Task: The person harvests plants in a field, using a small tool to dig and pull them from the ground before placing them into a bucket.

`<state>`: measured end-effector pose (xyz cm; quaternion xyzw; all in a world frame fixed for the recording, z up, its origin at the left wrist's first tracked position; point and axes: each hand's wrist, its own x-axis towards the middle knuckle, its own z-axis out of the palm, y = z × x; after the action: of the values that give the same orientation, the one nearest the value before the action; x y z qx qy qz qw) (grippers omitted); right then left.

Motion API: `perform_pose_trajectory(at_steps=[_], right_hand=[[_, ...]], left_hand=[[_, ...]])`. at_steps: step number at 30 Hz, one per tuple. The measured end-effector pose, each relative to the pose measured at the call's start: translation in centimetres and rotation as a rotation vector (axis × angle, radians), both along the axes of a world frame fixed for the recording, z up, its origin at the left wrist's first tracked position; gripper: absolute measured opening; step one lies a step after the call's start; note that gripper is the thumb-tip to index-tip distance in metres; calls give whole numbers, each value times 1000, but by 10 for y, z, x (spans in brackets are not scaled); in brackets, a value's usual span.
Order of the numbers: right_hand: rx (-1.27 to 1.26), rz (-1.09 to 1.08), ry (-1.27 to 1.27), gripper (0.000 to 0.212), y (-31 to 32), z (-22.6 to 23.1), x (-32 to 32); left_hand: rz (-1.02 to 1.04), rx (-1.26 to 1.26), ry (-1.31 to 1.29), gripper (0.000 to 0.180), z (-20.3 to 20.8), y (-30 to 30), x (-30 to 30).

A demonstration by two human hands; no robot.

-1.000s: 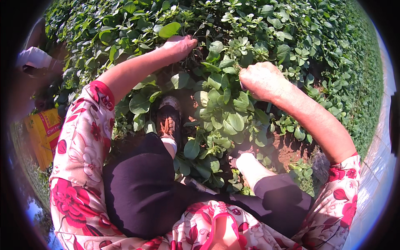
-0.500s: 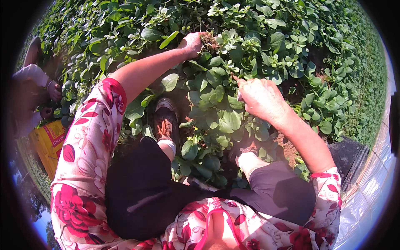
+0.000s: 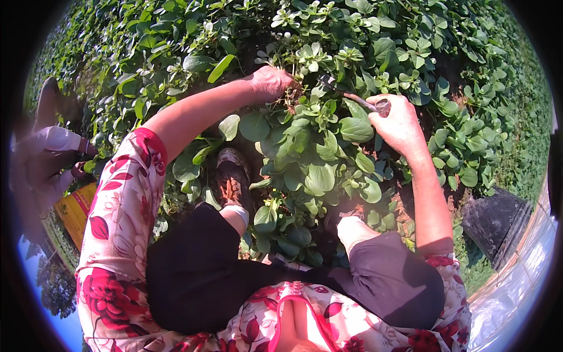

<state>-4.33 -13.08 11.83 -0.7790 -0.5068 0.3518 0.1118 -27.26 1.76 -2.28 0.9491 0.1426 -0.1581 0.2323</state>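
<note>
My left hand (image 3: 272, 83) is closed around the base of a small leafy plant (image 3: 311, 111), where brown, root-like strands show; the fingertips are partly hidden. In my right hand (image 3: 402, 120) is a small hand hoe (image 3: 355, 98), gripped by its round handle. The hoe's thin rusty shaft points left, and its dark blade lies among leaves just right of my left hand. Broad-leaved green plants (image 3: 321, 179) grow thickly below and between both hands.
My shoes (image 3: 233, 179) stand among the plants. A black bucket (image 3: 492, 220) lies at the right, near white plastic sheeting (image 3: 519, 281). At the left, another person's hands (image 3: 82, 158) are near a yellow box (image 3: 76, 214).
My left hand has moved slightly nearer with the plant. My right hand has shifted right and turned, so the hoe's shaft and blade now show. The other person's hands have moved a little.
</note>
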Motion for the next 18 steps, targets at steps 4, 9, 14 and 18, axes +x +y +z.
perform_pose_trajectory(at_steps=[4, 9, 14, 18], right_hand=[[-131, 176, 16, 20, 16, 11, -19], [-90, 240, -91, 21, 32, 7, -20], [-167, 256, -103, 15, 22, 5, -14], [-42, 135, -34, 17, 3, -14, -20]], left_hand=[[-9, 56, 121, 30, 5, 5, 22], [25, 171, 43, 33, -5, 9, 39], [8, 294, 165, 31, -11, 3, 43], [68, 304, 105, 21, -16, 0, 34]])
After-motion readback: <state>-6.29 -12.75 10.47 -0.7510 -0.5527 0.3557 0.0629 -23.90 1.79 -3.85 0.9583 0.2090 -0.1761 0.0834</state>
